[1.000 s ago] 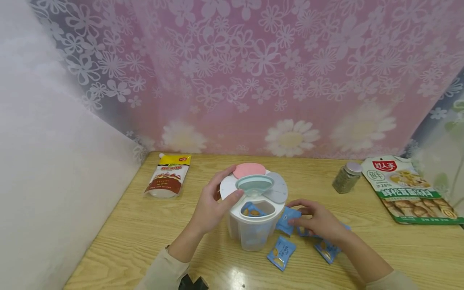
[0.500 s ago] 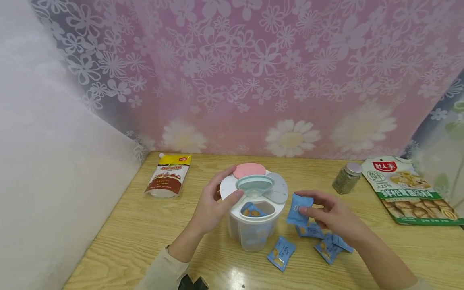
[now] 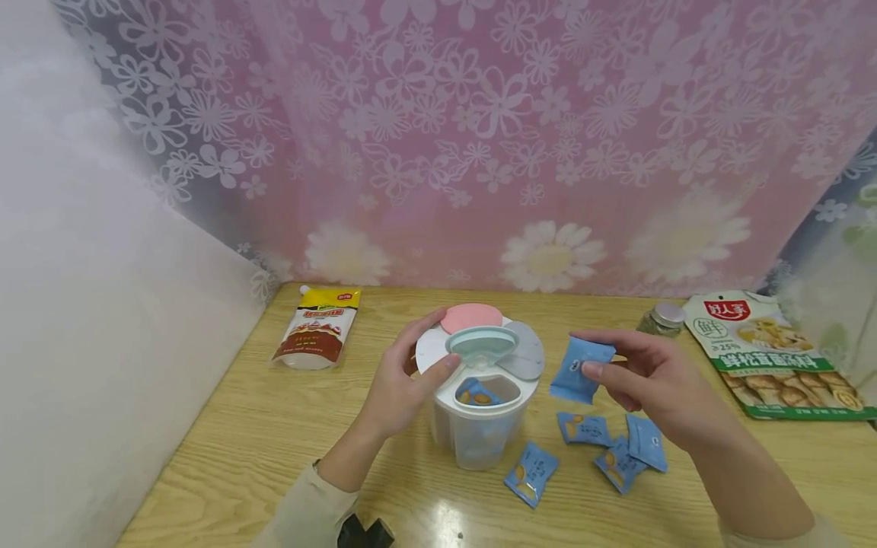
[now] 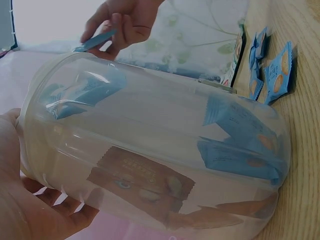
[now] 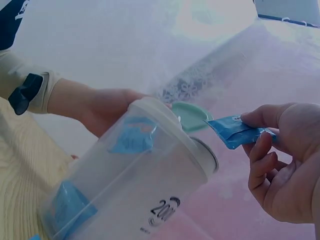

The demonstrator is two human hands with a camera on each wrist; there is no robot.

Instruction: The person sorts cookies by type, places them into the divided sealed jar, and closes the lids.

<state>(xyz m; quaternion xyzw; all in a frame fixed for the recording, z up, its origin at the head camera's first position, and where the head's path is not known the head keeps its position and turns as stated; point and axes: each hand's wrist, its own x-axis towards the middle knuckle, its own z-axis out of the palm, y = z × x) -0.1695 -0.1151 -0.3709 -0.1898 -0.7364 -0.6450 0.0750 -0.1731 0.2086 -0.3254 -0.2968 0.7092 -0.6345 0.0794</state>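
My left hand (image 3: 404, 384) grips the upper rim of a clear storage container (image 3: 473, 445) with a white lid, thumb over the lid top. The container's pale green flap (image 3: 485, 342) stands raised above the opening, through which a blue snack packet (image 3: 476, 393) shows. Right of the container and above the table, my right hand (image 3: 671, 392) pinches another blue snack packet (image 3: 581, 371) between thumb and fingers. Inside the container, the left wrist view shows several blue packets and a brown packet (image 4: 145, 180). Pink (image 3: 471, 318) and grey (image 3: 524, 352) flaps lie flat.
Several blue packets lie loose on the table, among them one nearest the container (image 3: 532, 473). A glass jar (image 3: 661, 320) stands behind my right hand. A green and white food pouch (image 3: 774, 358) lies far right, and a yellow-topped pouch (image 3: 317, 329) back left.
My right hand has lifted a blue snack packet off the table, moving it up and slightly right. The left hand has kept its grip on the container.
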